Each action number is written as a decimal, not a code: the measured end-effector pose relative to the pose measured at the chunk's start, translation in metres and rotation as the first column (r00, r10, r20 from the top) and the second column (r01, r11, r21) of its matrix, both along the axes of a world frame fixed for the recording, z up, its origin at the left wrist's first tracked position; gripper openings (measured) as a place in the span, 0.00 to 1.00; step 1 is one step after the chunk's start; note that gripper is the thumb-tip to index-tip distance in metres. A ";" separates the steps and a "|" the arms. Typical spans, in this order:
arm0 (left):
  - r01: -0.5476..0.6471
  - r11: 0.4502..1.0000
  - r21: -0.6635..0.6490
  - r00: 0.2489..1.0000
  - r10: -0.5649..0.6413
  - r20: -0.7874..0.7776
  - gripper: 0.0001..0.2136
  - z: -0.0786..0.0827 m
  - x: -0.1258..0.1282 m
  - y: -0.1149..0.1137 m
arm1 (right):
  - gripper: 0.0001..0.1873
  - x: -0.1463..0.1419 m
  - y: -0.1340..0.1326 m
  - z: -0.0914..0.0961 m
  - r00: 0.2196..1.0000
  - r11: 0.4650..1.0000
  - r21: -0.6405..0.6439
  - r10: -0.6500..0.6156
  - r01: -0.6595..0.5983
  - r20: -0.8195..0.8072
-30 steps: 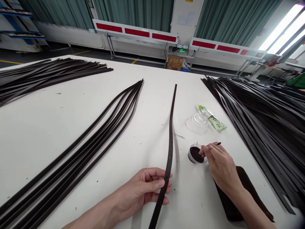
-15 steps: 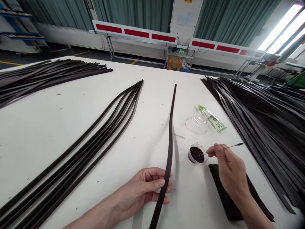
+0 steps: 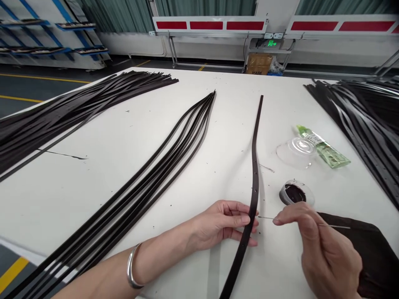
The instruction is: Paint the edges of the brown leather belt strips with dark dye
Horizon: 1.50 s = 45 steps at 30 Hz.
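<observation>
My left hand (image 3: 222, 222) holds a dark leather strap (image 3: 254, 182) between thumb and fingers. A row of small holes runs along the strap, and its far end lies on the white table. In my right hand (image 3: 327, 245) is a thin stick (image 3: 268, 218), pinched so that its tip points left, close to the strap's right edge; whether it touches I cannot tell. Beyond that hand stands a small clear cup of dark liquid (image 3: 294, 193). A flat dark piece (image 3: 378, 253), cloth or leather, lies partly behind my right hand.
A bundle of dark straps (image 3: 165, 166) lies to the left, with a larger pile (image 3: 93, 95) at the far left. More straps (image 3: 352, 116) cover the right side. A clear lid (image 3: 296, 151) and a green tube (image 3: 327, 149) rest beyond the cup on the table (image 3: 124, 178).
My right hand has brought the stick from the cup of dark liquid across to the strap's edge. The view has turned rightwards to left, showing more of the table's left side. My left hand keeps its hold.
</observation>
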<state>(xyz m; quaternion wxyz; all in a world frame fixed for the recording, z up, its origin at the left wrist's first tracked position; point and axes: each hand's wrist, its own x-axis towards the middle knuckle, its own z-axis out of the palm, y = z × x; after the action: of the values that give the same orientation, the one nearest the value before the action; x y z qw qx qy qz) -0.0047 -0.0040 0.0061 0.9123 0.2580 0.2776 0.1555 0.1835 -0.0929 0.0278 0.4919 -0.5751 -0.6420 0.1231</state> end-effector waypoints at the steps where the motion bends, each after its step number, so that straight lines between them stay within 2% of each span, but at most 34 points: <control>1: 0.002 1.000 0.000 1.000 -0.002 0.000 0.08 0.000 0.000 0.000 | 0.13 -0.001 0.000 -0.001 0.998 0.998 0.043 0.053 -0.054 0.022; 4: 0.010 1.000 0.000 1.000 -0.010 -0.006 0.10 0.001 0.000 0.000 | 0.13 0.000 0.003 -0.004 0.988 0.985 0.097 0.133 -0.140 0.073; 10: 0.020 1.000 0.004 1.000 -0.020 -0.018 0.10 0.003 0.000 0.001 | 0.14 -0.002 0.008 -0.005 0.980 0.974 0.134 0.167 -0.181 0.108; 28: 0.030 1.000 0.009 1.000 -0.030 -0.004 0.12 0.002 0.002 0.001 | 0.14 -0.005 0.009 -0.003 0.974 0.977 0.117 0.158 -0.178 0.161; 40: 0.026 0.999 0.043 0.999 -0.028 0.030 0.09 0.002 0.001 0.001 | 0.15 -0.007 0.010 -0.004 0.963 0.966 0.124 0.206 -0.229 0.171; 45: 0.024 0.999 0.032 0.999 -0.025 0.025 0.11 -0.001 0.001 0.001 | 0.16 -0.007 0.010 -0.005 0.970 0.973 0.103 0.188 -0.205 0.156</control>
<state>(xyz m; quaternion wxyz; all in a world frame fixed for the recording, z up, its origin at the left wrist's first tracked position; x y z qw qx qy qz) -0.0036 -0.0033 0.0055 0.9133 0.2739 0.2603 0.1518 0.1766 -0.0833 0.0232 0.4623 -0.4860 -0.7361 0.0908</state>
